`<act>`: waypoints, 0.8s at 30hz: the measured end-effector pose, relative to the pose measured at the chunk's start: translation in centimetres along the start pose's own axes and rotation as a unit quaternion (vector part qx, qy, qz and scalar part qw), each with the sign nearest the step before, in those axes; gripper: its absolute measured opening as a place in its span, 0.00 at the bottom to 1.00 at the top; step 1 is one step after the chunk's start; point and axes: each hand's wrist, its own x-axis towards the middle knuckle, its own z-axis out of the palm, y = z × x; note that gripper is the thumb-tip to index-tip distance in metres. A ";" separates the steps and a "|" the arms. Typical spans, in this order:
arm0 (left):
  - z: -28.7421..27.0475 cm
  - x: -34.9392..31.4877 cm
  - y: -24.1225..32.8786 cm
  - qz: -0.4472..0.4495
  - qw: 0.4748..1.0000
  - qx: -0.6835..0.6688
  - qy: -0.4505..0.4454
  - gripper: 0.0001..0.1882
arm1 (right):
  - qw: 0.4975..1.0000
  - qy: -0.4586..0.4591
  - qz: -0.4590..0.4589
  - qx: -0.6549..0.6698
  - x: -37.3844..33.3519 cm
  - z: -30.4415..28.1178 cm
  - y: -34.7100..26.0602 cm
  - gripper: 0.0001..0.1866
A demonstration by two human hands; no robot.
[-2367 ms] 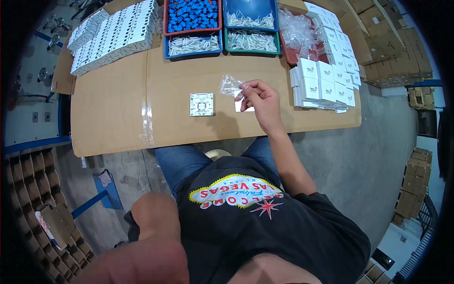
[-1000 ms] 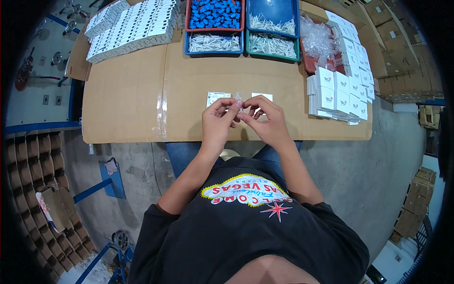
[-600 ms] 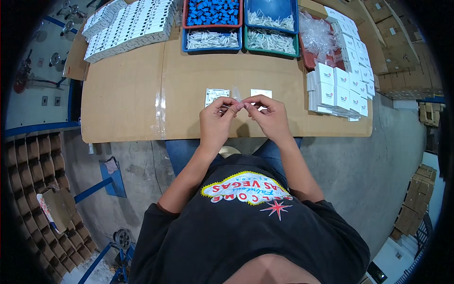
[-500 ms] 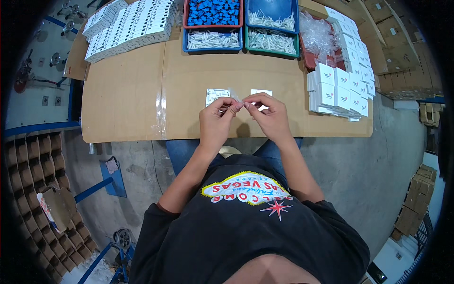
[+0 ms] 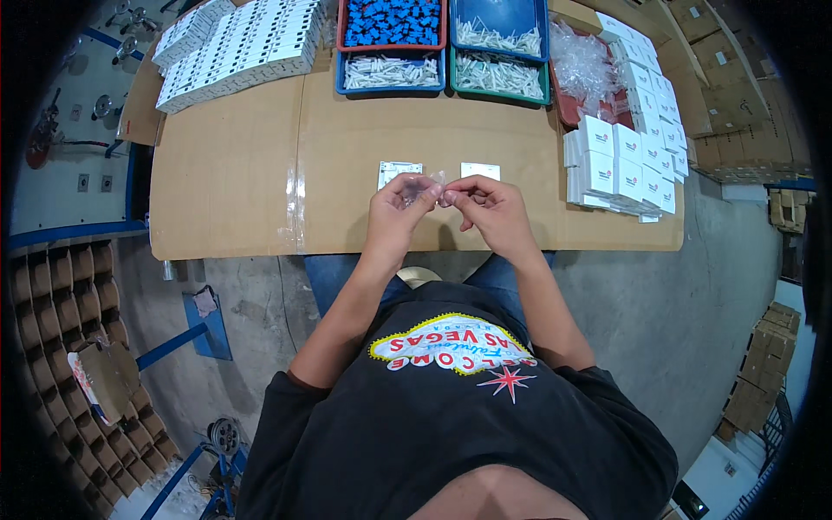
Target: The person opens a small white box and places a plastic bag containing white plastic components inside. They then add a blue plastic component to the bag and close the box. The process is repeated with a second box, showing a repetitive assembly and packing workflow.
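- A clear bag [image 5: 438, 178] was pinched by left fingers [image 5: 422, 203] and right fingers [image 5: 468, 184].
- Beneath them was spread a cardboard-covered worktop [image 5: 225, 191].
- Grey floor [image 5: 633, 303] was exposed lower, rightward.

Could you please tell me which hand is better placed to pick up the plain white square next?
Probably the right hand: the plain white square lies just beyond it, farther from the left hand. Both hands appear to pinch the clear plastic, so the right would need to free its grip.

left hand [image 5: 395, 212] is now meeting right hand [image 5: 496, 213] at a clear plastic bag [image 5: 416, 188] (no longer in the right's grip alone), its film is showing inside the left's curl
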 end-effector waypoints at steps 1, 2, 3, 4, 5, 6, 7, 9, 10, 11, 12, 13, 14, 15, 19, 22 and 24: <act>-0.2 0.0 -0.4 -0.001 1.000 0.005 -0.005 0.10 | 1.000 0.002 0.003 0.002 0.0 0.1 -0.1 0.09; -0.3 0.1 -0.7 0.006 1.000 0.008 0.007 0.09 | 1.000 0.002 0.003 -0.001 0.0 0.0 0.0 0.09; -0.4 0.1 -0.9 0.011 1.000 0.012 0.019 0.08 | 1.000 0.003 0.003 -0.003 0.1 0.0 0.0 0.09; -0.3 0.1 -1.0 0.017 0.999 0.015 0.031 0.08 | 1.000 0.003 0.003 -0.006 0.1 -0.1 0.1 0.10; -0.3 0.1 -1.0 0.019 0.999 0.021 0.030 0.08 | 1.000 0.013 -0.004 -0.006 0.1 -0.1 0.1 0.10; -0.1 0.0 -0.7 0.022 0.999 0.028 0.030 0.09 | 1.000 0.022 -0.011 -0.005 0.1 -0.1 0.1 0.10; 0.0 -0.1 -0.5 0.025 0.999 0.034 0.030 0.09 | 0.999 0.031 -0.018 -0.005 0.2 0.0 0.1 0.10; 0.3 -0.1 -0.7 0.047 0.998 0.024 0.025 0.09 | 0.998 0.054 -0.039 0.010 0.1 0.3 0.2 0.09; 0.4 -0.1 -0.7 0.059 0.998 0.019 0.023 0.09 | 0.997 0.065 -0.049 0.017 0.1 0.5 0.2 0.08; 0.4 -0.1 -0.8 0.060 0.998 0.016 0.026 0.09 | 0.997 0.064 -0.049 0.016 0.1 0.7 0.2 0.08; 0.5 -0.1 -0.9 0.062 0.998 0.013 0.028 0.09 | 0.997 0.064 -0.050 0.016 0.0 0.9 0.2 0.08; 0.5 -0.1 -0.9 0.065 0.997 0.010 0.030 0.09 | 0.997 0.063 -0.051 0.015 0.0 1.0 0.2 0.07; 0.6 -0.1 -0.9 0.070 0.997 0.012 0.035 0.09 | 0.998 0.046 -0.043 0.002 0.1 0.8 0.3 0.07; 0.6 -0.2 -0.9 0.075 0.996 0.014 0.039 0.09 | 0.999 0.029 -0.034 -0.011 0.1 0.5 0.5 0.08; 0.7 -0.2 -1.2 0.097 0.994 0.027 0.048 0.09 | 1.000 0.015 -0.002 0.000 0.0 0.9 -0.7 0.09; 0.8 -0.3 -1.3 0.093 0.994 0.033 0.055 0.10 | 1.000 -0.014 0.002 0.007 0.1 0.4 -0.4 0.09; 0.8 -0.3 -1.3 0.096 0.993 0.033 0.057 0.10 | 1.000 -0.022 0.020 0.009 0.0 0.4 -0.9 0.09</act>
